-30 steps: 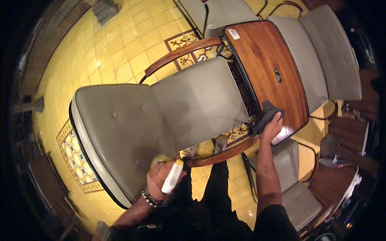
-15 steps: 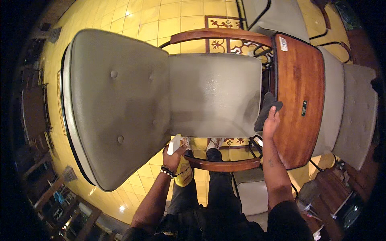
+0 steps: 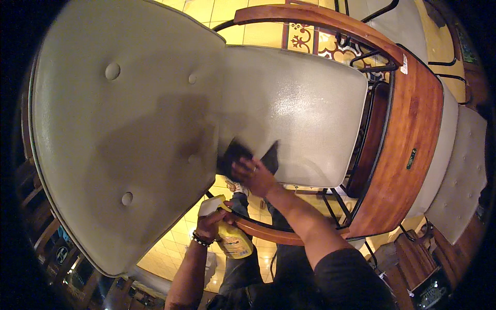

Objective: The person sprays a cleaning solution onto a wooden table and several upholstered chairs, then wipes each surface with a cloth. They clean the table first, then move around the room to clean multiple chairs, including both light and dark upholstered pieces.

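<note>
My right hand (image 3: pixel 253 175) presses a black cloth (image 3: pixel 235 155) onto the grey padded seat (image 3: pixel 305 98) of a chair, at the corner where the seat meets the backrest (image 3: pixel 77 134). Part of the cloth sticks out to the right of my fingers. Below it, beside the near wooden armrest (image 3: pixel 271 234), my left hand (image 3: pixel 211 223) grips a yellow spray bottle (image 3: pixel 235 242) by its neck, just under the white trigger head. The seat has a wet-looking shine in its middle.
A brown wooden table (image 3: pixel 408 129) with a dark edge stands at the seat's right end. The far wooden armrest (image 3: pixel 310 16) curves along the other side. More grey chairs (image 3: pixel 460 170) stand beyond the table. The floor (image 3: pixel 258 34) has yellow tiles.
My right hand has moved left with the cloth, from the seat's table end to the backrest corner. The chair now looks larger and closer. My left hand still holds the spray bottle.
</note>
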A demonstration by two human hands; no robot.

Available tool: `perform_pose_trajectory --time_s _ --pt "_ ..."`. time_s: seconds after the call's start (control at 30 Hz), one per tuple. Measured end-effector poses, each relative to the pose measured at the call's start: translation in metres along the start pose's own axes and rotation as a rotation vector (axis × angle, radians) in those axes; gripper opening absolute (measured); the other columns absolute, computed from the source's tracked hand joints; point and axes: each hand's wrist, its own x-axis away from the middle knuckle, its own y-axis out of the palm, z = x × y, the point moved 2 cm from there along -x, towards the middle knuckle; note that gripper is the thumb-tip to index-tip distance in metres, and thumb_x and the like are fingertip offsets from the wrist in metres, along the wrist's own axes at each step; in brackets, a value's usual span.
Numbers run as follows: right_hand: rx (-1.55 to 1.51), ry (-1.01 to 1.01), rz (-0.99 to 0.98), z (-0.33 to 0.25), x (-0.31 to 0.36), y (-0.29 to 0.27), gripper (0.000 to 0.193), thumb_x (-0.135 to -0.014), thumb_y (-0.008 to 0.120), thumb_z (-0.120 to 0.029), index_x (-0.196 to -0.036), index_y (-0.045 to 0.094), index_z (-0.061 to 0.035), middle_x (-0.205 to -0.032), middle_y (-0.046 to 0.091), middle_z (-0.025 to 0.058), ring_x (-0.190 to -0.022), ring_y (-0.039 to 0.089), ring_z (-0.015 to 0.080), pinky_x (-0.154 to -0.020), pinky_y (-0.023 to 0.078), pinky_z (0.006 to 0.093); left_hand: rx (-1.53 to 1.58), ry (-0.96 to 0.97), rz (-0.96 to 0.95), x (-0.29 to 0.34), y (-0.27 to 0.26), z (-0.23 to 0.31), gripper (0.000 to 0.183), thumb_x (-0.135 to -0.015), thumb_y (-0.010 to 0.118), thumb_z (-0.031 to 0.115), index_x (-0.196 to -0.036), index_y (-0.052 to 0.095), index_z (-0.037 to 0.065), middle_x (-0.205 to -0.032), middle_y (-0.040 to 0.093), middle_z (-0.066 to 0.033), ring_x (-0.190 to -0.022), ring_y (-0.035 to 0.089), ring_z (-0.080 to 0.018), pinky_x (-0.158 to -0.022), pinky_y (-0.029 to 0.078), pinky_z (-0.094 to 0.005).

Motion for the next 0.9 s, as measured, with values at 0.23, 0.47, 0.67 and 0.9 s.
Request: perform_pose_trajectory --time_s 0.23,0.47,0.67,0.9 --pt "0.171 0.532 -0.008 0.108 0.188 -0.059 0.069 -0.083 0.067 -0.021 -0.150 0.052 -0.0238 -0.157 0.049 0.0040 -0.149 0.035 0.0324 -0.121 0.026 0.0538 -0.143 -0.002 -0.231 -0.016 0.000 0.005 0.052 -0.084 0.078 0.017 -0.128 0.063 -0.007 -0.118 0.071 -0.0190 -0.098 0.072 -0.0277 -0.081 0.061 -0.0383" --pt "0.250 0.740 -0.039 0.085 0.179 -0.006 0.050 -0.097 0.055 -0.042 -0.117 0.071 0.0004 -0.149 0.048 0.0293 -0.146 0.029 0.0498 -0.122 0.019 0.0629 0.033 -0.141 -0.250 -0.029 -0.022 -0.009 0.057 -0.085 0.079 0.021 -0.129 0.061 -0.010 -0.124 0.069 -0.0217 -0.102 0.073 -0.0300 -0.083 0.062 -0.0421" --pt "0.093 -0.160 0.200 0.059 -0.030 -0.077 0.056 -0.099 0.057 -0.044 -0.153 0.048 -0.0347 -0.167 0.034 -0.0053 -0.156 0.026 0.0240 -0.129 0.012 0.0529 -0.070 -0.163 -0.246 -0.029 -0.020 -0.004 0.065 -0.084 0.080 0.028 -0.132 0.059 -0.011 -0.125 0.070 -0.0217 -0.099 0.074 -0.0272 -0.083 0.062 -0.0394" --pt "0.332 0.352 0.716 0.226 -0.091 -0.212 0.059 -0.093 0.067 -0.045 -0.148 0.054 -0.0299 -0.156 0.050 0.0055 -0.143 0.045 0.0336 -0.117 0.032 0.0553 0.016 -0.086 -0.275 -0.024 -0.025 -0.011 0.064 -0.082 0.082 0.027 -0.132 0.061 -0.007 -0.126 0.069 -0.0208 -0.099 0.073 -0.0260 -0.085 0.061 -0.0388"
